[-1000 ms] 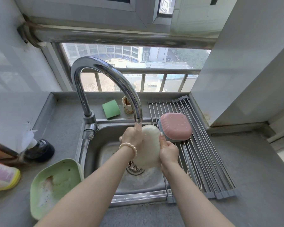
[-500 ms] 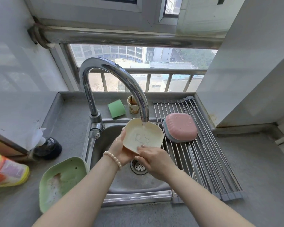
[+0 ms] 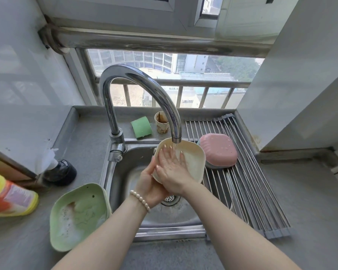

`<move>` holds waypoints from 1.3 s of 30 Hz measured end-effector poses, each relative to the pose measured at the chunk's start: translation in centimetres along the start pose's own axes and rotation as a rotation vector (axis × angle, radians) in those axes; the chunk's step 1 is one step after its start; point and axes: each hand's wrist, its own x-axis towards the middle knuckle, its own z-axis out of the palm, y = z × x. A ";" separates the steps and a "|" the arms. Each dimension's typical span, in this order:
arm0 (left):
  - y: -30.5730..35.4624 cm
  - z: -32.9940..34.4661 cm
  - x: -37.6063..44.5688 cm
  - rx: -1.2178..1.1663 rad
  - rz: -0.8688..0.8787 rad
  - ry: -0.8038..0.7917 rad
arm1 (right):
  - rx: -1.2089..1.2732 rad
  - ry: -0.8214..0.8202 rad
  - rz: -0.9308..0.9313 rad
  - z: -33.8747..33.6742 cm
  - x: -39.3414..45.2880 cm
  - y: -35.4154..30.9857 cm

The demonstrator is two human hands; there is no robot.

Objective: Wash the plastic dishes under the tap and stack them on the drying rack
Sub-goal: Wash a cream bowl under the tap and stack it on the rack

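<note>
Here, cream dish (image 3: 193,162) tilted under tap (image 3: 144,90), interior wet

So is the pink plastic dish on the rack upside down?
Yes, upside down. The pink plastic dish shows its domed bottom, wet with droplets, and its rim faces down on the metal drying rack.

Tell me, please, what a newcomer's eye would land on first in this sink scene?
Probably the cream dish under the running tap, left hand holding it from beneath, right hand flat inside it. Next, the pink dish upside down on the drying rack, and the soapy green dish left of the sink.
</note>
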 end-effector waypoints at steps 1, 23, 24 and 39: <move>0.1 0.1 0.0 -0.007 0.038 0.029 | 0.041 -0.021 -0.037 0.1 -0.1 -0.3; 4.1 0.7 -0.6 0.572 0.242 0.450 | -0.118 0.801 -0.650 4.3 -3.0 5.8; 4.2 0.5 -0.6 0.614 0.251 0.487 | -0.157 0.798 -0.652 4.5 -3.0 6.3; -1.4 -0.1 -1.2 0.769 0.520 0.547 | 0.132 0.685 -0.195 6.1 -2.1 0.0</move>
